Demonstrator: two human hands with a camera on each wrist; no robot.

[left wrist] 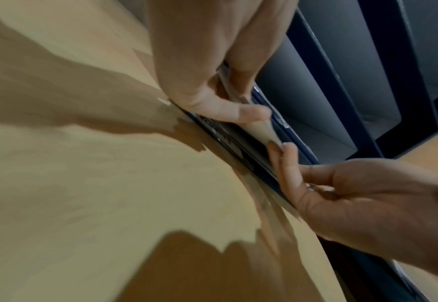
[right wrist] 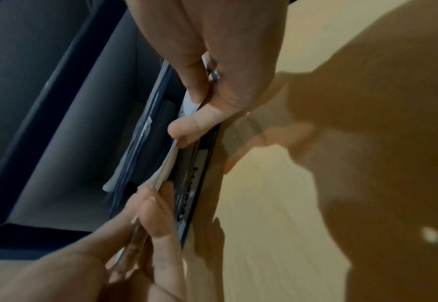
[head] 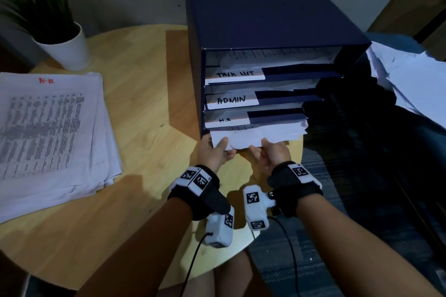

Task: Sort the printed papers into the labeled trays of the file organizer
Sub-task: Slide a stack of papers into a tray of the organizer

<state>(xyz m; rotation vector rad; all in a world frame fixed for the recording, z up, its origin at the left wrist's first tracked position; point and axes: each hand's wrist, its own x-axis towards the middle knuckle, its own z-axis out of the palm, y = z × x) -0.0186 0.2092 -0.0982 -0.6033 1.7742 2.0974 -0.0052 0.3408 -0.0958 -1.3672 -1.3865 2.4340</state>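
A dark blue file organizer [head: 265,7] stands on the round wooden table [head: 144,79]. Its tray fronts carry white labels: TASK LIST [head: 235,74], ADMIN [head: 231,100] and H.R [head: 225,120]. A white sheaf of papers [head: 255,135] pokes out of the lowest slot, just under the H.R label. My left hand [head: 223,148] pinches its near left edge, thumb on top. My right hand [head: 261,149] pinches the near edge further right. The wrist views show the same pinches on the sheaf [left wrist: 261,130] [right wrist: 166,167]. How far in the papers reach is hidden.
A thick pile of printed sheets marked H-R in red [head: 48,132] lies on the table's left. A white pot with a green plant [head: 65,48] stands behind it. Loose white papers [head: 410,79] lie to the organizer's right, off the table. Carpet lies below on the right.
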